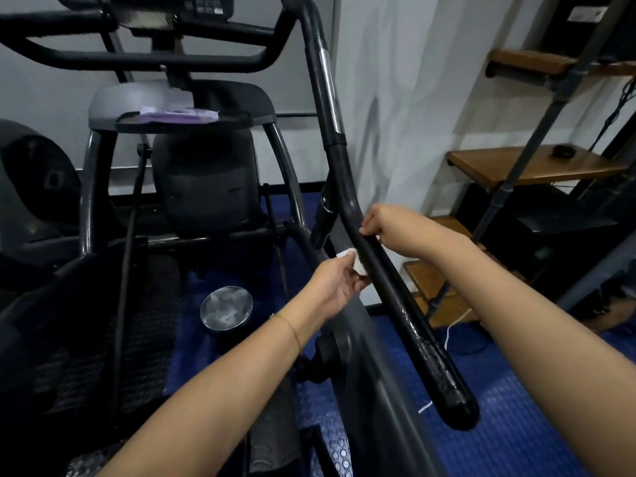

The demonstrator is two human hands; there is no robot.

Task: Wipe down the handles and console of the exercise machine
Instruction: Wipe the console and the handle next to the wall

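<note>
Black handle [407, 306] slants down, free end lower right; left hand [335, 289] and right hand [390, 225] pinch a white wipe [351, 259] round it.

Both bare forearms reach forward and converge, the left grip [339, 287] turned palm-rightward with its fingers curled round a white wipe [351, 259], the right grip [389, 228] just beyond it, knuckles up, bent fingertips pinching the handle [404, 304].
</note>
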